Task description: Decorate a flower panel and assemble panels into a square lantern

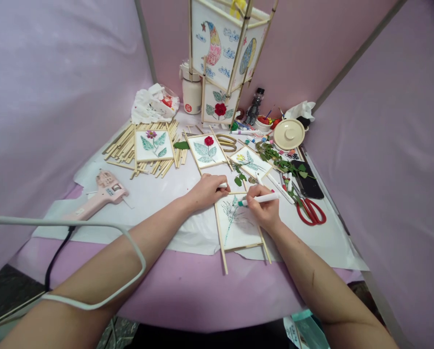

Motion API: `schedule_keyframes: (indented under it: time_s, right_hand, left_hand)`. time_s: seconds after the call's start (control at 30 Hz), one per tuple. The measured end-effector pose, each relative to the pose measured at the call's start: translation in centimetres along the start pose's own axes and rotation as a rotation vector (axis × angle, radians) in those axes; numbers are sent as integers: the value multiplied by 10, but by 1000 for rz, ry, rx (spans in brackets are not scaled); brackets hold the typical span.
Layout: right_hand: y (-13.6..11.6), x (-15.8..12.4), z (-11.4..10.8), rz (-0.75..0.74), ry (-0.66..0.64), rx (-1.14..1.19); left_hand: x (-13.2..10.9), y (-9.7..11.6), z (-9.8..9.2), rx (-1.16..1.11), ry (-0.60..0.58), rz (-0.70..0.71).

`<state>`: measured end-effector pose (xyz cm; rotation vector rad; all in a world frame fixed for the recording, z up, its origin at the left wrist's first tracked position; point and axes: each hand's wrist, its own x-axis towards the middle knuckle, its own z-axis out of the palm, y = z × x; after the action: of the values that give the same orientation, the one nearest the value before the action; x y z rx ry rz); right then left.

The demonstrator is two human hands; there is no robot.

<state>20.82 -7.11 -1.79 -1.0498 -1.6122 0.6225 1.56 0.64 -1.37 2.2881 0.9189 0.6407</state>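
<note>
A wooden-framed paper panel [238,230] with a green plant drawing lies in front of me on white paper. My right hand [264,208] is closed round a white marker [261,198], its green tip touching the drawing near the panel's top. My left hand [206,190] rests at the panel's upper left corner, fingers curled round a small white object, possibly the marker's cap [222,185]. Three finished flower panels [153,145] [206,150] [250,162] lie further back.
A pink glue gun [102,194] lies at the left with its cable. Bamboo sticks [124,145] are piled behind. Red scissors [311,211], green leafy stems [280,162], a cream lid [288,133], markers and a paper lantern [226,53] stand at the back and right. Pink walls enclose the table.
</note>
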Motion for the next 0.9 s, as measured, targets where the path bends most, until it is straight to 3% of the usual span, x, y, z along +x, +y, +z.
schedule_keyframes:
  time_s: [0.27, 0.5, 0.9]
  right_hand:
    - [-27, 8, -21, 161, 162, -9]
    - [-31, -11, -18, 349, 259, 6]
    - [-28, -21, -6, 251, -25, -160]
  left_hand:
    - [0, 2, -2, 33, 27, -91]
    - [-1, 2, -1, 94, 95, -107]
    - [-2, 5, 0, 108, 58, -94]
